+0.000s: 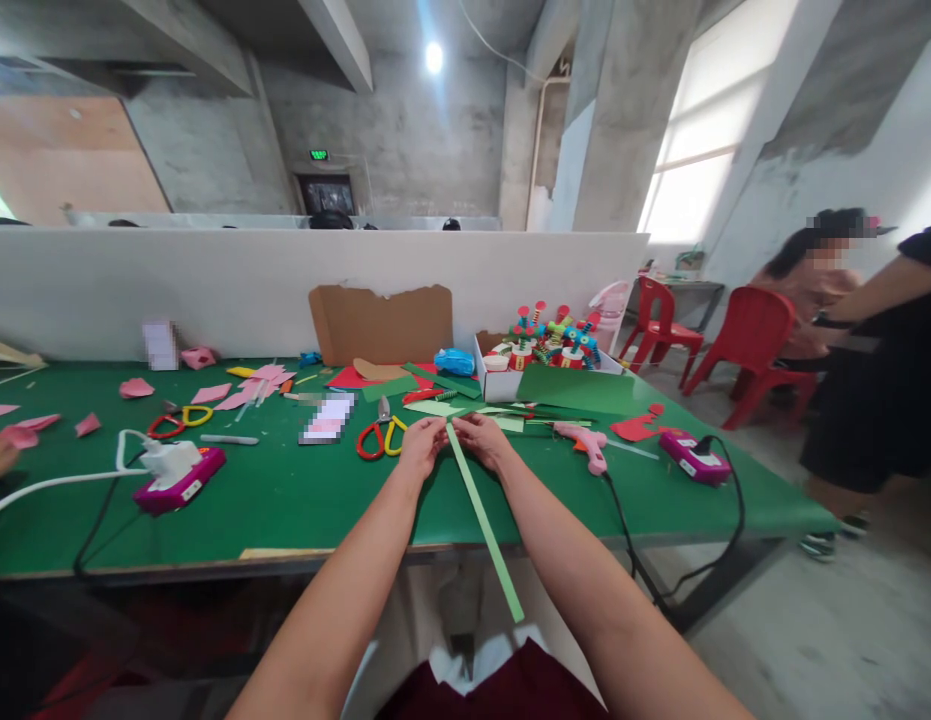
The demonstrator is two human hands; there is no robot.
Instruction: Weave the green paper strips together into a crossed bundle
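One light green paper strip (486, 525) runs from the centre of the frame down to the lower centre, its upper end caught at the fingertips of the left hand (422, 447) and the right hand (481, 440). Both are nearly closed, fingers curled inward and thumbs drawn in to pinch the strip; the fingertips sit just beside each other, and their exact overlap is too small to tell. The strip's free end slants past the near edge of the green tabletop (300, 520).

Just left of the left hand, pliers (382, 432) with one red and one yellow handle lie with their jaws toward the top of the frame. Right of the right hand rests a pink glue gun (585, 443), its black cord dropping over the edge, and further right a purple power strip (694, 457) with a black plug. Above the hands, at centre right, a white box (502, 384) carries colourful paper figures (555, 335), with a dark green sheet (574, 388) in front. A blue packet (455, 361) lies left of the box. At centre left are pink paper pieces (259, 385) and a second purple power strip (181, 490) bearing a white plug.
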